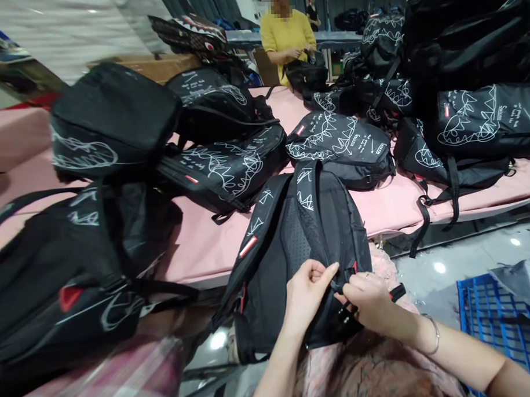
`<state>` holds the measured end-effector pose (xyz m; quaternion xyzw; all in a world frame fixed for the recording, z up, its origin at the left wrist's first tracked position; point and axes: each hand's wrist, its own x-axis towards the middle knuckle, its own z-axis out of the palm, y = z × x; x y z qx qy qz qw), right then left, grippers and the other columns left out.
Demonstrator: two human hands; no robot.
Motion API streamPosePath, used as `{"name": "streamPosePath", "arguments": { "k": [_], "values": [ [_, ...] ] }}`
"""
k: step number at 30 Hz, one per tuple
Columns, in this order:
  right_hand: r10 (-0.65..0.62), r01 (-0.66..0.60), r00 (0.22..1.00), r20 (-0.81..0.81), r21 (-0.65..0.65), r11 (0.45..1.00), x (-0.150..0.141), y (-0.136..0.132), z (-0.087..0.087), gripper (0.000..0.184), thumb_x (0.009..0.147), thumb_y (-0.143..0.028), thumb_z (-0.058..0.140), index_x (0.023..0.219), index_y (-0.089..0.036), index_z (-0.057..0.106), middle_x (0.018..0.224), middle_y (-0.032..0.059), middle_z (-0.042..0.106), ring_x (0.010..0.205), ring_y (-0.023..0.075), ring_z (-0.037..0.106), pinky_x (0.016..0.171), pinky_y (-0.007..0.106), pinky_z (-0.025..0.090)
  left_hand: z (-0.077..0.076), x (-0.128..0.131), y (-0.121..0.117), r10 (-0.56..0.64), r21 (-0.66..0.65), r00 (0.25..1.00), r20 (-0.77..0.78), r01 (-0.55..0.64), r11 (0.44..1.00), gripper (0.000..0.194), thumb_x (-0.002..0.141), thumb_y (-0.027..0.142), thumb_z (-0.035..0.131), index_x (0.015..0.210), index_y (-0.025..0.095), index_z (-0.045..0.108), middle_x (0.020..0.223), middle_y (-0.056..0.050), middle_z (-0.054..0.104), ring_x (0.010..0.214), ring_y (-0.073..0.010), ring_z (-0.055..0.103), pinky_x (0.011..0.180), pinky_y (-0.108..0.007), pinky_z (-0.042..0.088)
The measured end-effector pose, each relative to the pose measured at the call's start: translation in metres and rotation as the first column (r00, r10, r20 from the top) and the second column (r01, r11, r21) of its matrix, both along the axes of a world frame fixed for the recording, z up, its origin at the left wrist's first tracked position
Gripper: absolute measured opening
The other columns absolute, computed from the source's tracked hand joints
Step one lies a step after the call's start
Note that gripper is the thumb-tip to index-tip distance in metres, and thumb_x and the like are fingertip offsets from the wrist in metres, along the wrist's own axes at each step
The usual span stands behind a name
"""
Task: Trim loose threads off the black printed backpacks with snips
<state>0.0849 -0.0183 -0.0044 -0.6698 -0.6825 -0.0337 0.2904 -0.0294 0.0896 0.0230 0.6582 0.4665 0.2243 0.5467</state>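
Brown-and-pink patterned cloth (371,371) is cut off below. Bent left hand (309,286) and curled right hand (370,302) pinch a partly hidden strap (336,286) on a black cloth backpack (268,279).

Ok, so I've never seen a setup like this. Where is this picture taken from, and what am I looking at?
There's no robot here, just a person working with bare hands. The single picture comes from a camera on their head, looking forward and down, so the forearms enter from the bottom.

Their left hand and right hand pinch the side of a black backpack, near its lower strap. The exact bit between the fingers is too small to tell.

In front is a pink-covered table with more black backpacks, many with white scribbled patterns. Beyond it, another person in a yellow top handles a dark bag. A blue crate sits low on the right.
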Motion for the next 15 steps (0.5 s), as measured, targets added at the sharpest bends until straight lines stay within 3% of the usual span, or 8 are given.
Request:
{"name": "streamPosePath", "arguments": {
  "k": [3, 5, 8, 10, 13, 15],
  "values": [
    [-0.049, 0.043, 0.997, -0.057, -0.108, 0.993, -0.005, -0.004, 0.001, 0.015, 0.080, -0.017, 0.053, 0.066, -0.017, 0.050, 0.065, 0.0009, 0.051, 0.064, 0.0138, 0.045, 0.057, 0.028, 0.026, -0.007, 0.007, -0.005, 0.137, -0.135, 0.971, 0.196, -0.112, 0.984, 0.033, 0.064, 0.042, 0.069, 0.069, 0.015, 0.050, 0.050, 0.006, 0.042, 0.047, -0.0048, 0.038, 0.046, -0.015, 0.031],
    [-0.077, 0.038, 0.966, -0.246, -0.159, 0.986, -0.003, -0.007, 0.006, 0.006, 0.074, -0.013, 0.058, 0.074, -0.018, 0.053, 0.070, -0.0004, 0.054, 0.067, 0.0132, 0.048, 0.059, 0.026, 0.030, -0.006, 0.009, -0.009, 0.270, -0.304, 0.898, 0.348, -0.165, 0.938, 0.033, 0.064, 0.038, 0.070, 0.072, 0.016, 0.047, 0.050, 0.008, 0.040, 0.047, -0.0042, 0.039, 0.048, -0.014, 0.035],
    [-0.062, -0.010, 0.811, -0.581, -0.120, 0.993, 0.012, -0.012, 0.015, 0.032, 0.070, -0.016, 0.063, 0.100, -0.020, 0.053, 0.089, 0.0002, 0.057, 0.080, 0.0134, 0.052, 0.070, 0.024, 0.039, -0.002, 0.008, -0.013, 0.440, -0.522, 0.778, 0.448, -0.172, 0.836, 0.036, 0.057, 0.031, 0.076, 0.070, 0.015, 0.046, 0.054, 0.008, 0.042, 0.049, -0.0037, 0.042, 0.052, -0.015, 0.041],
    [-0.044, 0.015, 0.747, -0.663, -0.049, 0.999, 0.028, -0.012, 0.017, 0.031, 0.074, -0.021, 0.059, 0.105, -0.020, 0.052, 0.094, 0.0027, 0.057, 0.085, 0.0148, 0.052, 0.075, 0.027, 0.041, -0.001, 0.008, -0.013, 0.483, -0.596, 0.742, 0.465, -0.141, 0.791, 0.037, 0.054, 0.026, 0.078, 0.068, 0.014, 0.046, 0.055, 0.007, 0.043, 0.049, -0.0034, 0.042, 0.049, -0.015, 0.042],
    [-0.016, 0.073, 0.815, -0.580, 0.076, 0.994, 0.051, -0.007, 0.013, 0.016, 0.082, -0.022, 0.052, 0.096, -0.019, 0.057, 0.088, 0.0050, 0.057, 0.084, 0.0164, 0.052, 0.074, 0.030, 0.041, -0.004, 0.010, -0.013, 0.489, -0.653, 0.720, 0.493, -0.065, 0.754, 0.035, 0.054, 0.022, 0.079, 0.069, 0.013, 0.048, 0.054, 0.007, 0.042, 0.046, -0.0028, 0.040, 0.047, -0.015, 0.041],
    [0.026, 0.040, 0.880, -0.473, 0.129, 0.991, 0.060, -0.002, 0.010, 0.016, 0.082, -0.023, 0.054, 0.097, -0.018, 0.058, 0.087, 0.0054, 0.058, 0.084, 0.0171, 0.052, 0.074, 0.031, 0.042, -0.007, 0.012, -0.013, 0.503, -0.674, 0.708, 0.497, -0.050, 0.737, 0.035, 0.053, 0.021, 0.079, 0.070, 0.013, 0.049, 0.056, 0.006, 0.044, 0.046, -0.0030, 0.041, 0.046, -0.015, 0.041]
  ]
}}
